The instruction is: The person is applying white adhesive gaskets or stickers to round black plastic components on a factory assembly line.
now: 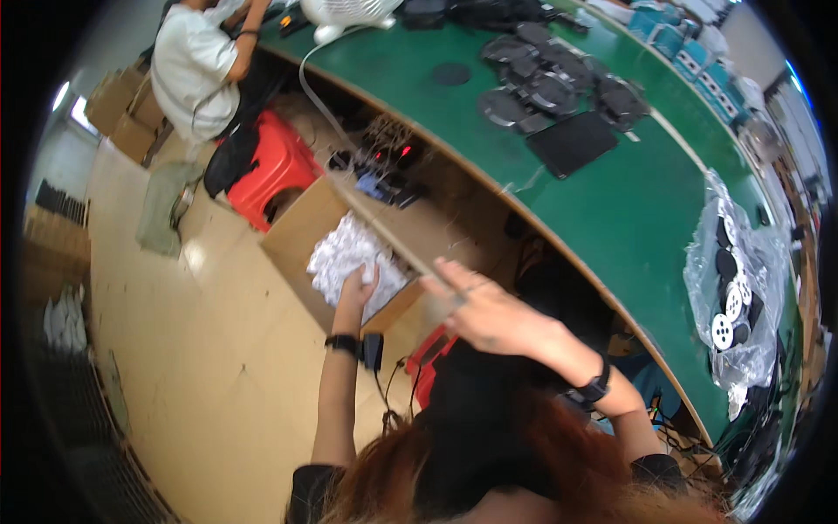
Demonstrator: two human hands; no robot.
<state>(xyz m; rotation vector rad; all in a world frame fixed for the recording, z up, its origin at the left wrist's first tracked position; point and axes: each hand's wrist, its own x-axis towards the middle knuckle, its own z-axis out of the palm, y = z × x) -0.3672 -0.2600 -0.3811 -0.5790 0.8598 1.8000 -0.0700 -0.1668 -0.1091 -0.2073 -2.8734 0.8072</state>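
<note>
A cardboard box (288, 229) stands open on the floor beside the table, holding a heap of white crumpled pieces (336, 249); their kind I cannot make out. My left hand (358, 286) reaches down into this box, against the white heap. Its thumb shows, but the other fingers are mostly hidden, so its grip is unclear. Above the box's near right edge is my right hand (493, 316), slightly blurred. Its fingers stretch out toward the box and nothing shows in them. Whether they touch the cardboard edge I cannot tell.
The green table (602, 227) curves along the right. It bears dark round parts (546, 79), a black flat panel (572, 144), a plastic bag (738, 288) with black and white discs, and a white fan (349, 10). A person sits by a red stool (275, 166). Cables lie beneath the table.
</note>
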